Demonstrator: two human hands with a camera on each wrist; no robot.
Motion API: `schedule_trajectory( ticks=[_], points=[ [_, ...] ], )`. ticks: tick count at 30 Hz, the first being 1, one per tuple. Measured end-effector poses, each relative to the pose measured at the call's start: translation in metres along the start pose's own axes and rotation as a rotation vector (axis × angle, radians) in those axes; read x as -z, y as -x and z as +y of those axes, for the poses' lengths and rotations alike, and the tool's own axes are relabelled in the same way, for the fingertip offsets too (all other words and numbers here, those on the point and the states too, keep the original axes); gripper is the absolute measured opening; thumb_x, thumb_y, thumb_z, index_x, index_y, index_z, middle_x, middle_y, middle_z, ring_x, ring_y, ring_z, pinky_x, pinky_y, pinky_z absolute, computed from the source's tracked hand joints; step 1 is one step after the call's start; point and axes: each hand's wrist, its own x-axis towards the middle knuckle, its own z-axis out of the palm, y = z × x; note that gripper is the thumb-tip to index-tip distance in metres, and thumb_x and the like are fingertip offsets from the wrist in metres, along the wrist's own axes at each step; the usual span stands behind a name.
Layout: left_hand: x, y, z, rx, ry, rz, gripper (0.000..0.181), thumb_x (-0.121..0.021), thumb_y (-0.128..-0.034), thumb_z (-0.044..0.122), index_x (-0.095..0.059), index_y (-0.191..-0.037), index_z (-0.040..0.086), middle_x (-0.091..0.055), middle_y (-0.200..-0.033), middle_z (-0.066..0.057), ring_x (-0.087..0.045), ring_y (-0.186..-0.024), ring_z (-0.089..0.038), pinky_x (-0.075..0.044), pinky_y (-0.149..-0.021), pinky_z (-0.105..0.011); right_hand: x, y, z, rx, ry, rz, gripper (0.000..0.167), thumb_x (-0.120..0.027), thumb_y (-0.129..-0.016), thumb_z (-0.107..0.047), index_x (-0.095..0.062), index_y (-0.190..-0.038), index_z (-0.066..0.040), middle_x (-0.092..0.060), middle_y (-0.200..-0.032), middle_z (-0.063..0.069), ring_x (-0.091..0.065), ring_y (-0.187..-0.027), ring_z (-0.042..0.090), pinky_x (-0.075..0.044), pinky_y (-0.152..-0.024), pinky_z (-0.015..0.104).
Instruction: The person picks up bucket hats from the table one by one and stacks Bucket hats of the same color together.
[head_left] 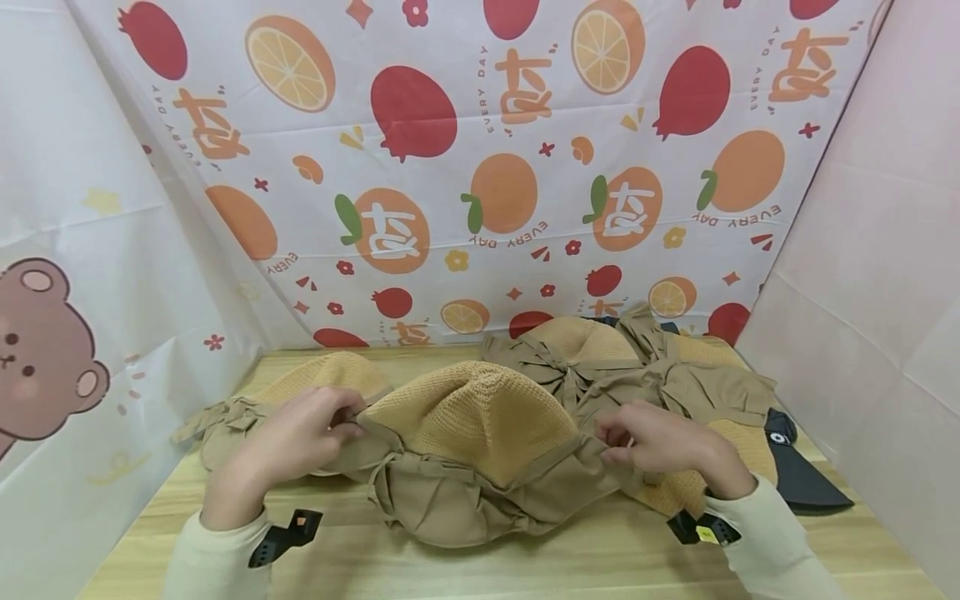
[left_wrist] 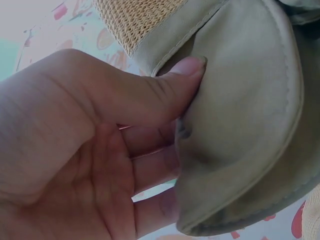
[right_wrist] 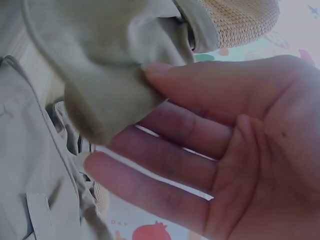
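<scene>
Between both hands hangs a sun hat [head_left: 480, 417] with a straw-coloured woven crown and a khaki cloth brim, the brim toward the person. My left hand [head_left: 307, 433] pinches the brim's left end; in the left wrist view the thumb [left_wrist: 180, 75] lies on the khaki cloth [left_wrist: 240, 100] with the fingers behind it. At the other end my right hand [head_left: 660, 442] pinches the brim. The right wrist view shows that thumb [right_wrist: 170, 80] pressing the cloth [right_wrist: 110, 65] against the fingers. A bow or gathered strip shows on the brim's left part.
Another similar hat [head_left: 322, 375] lies at the left, behind the left hand. Several more hats [head_left: 585, 342] are heaped at the back right, one with a dark navy part [head_left: 810, 475]. Printed cloth walls [head_left: 495, 192] stand around the wooden table [head_left: 360, 558].
</scene>
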Motion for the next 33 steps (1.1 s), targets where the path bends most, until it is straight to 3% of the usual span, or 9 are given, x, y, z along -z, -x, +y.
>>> schedule_trajectory(
  ticks=[6, 10, 22, 33],
  points=[
    [0.004, 0.002, -0.008, 0.01, -0.004, -0.008, 0.019, -0.076, -0.088, 0.004, -0.065, -0.081, 0.018, -0.062, -0.075, 0.009, -0.052, -0.069, -0.006, -0.045, -0.061, -0.023, -0.001, -0.004, 0.0, 0.04, -0.018, 0.062, 0.015, -0.068, -0.097, -0.007, -0.065, -0.088, -0.018, -0.067, -0.08, -0.011, -0.061, -0.075, -0.003, -0.055, -0.069, 0.022],
    [0.006, 0.004, -0.013, 0.015, -0.008, 0.003, 0.015, -0.076, -0.0889, 0.004, -0.068, -0.086, 0.016, -0.063, -0.077, 0.008, -0.052, -0.071, -0.006, -0.044, -0.061, -0.023, -0.003, -0.008, 0.001, 0.043, -0.015, 0.125, 0.011, -0.067, -0.098, -0.008, -0.068, -0.095, -0.019, -0.069, -0.083, -0.01, -0.059, -0.074, -0.002, -0.054, -0.067, 0.022],
    [0.009, 0.008, -0.022, 0.004, -0.029, 0.056, 0.02, -0.076, -0.0898, 0.006, -0.066, -0.08, 0.02, -0.054, -0.069, 0.012, -0.044, -0.064, 0.0, -0.039, -0.06, -0.022, -0.006, -0.012, -0.001, -0.04, -0.018, 0.293, 0.009, -0.068, -0.099, -0.012, -0.076, -0.103, -0.013, -0.074, -0.086, -0.007, -0.062, -0.074, -0.004, -0.054, -0.066, 0.02],
    [0.009, 0.011, -0.029, 0.079, -0.006, -0.016, 0.013, -0.073, -0.0937, 0.011, -0.065, -0.085, 0.017, -0.054, -0.069, 0.009, -0.044, -0.063, -0.003, -0.038, -0.059, -0.023, -0.013, -0.017, -0.004, -0.137, -0.073, 0.371, 0.01, -0.072, -0.097, -0.015, -0.076, -0.105, -0.011, -0.073, -0.079, -0.006, -0.062, -0.067, -0.002, -0.051, -0.061, 0.021]
  ],
)
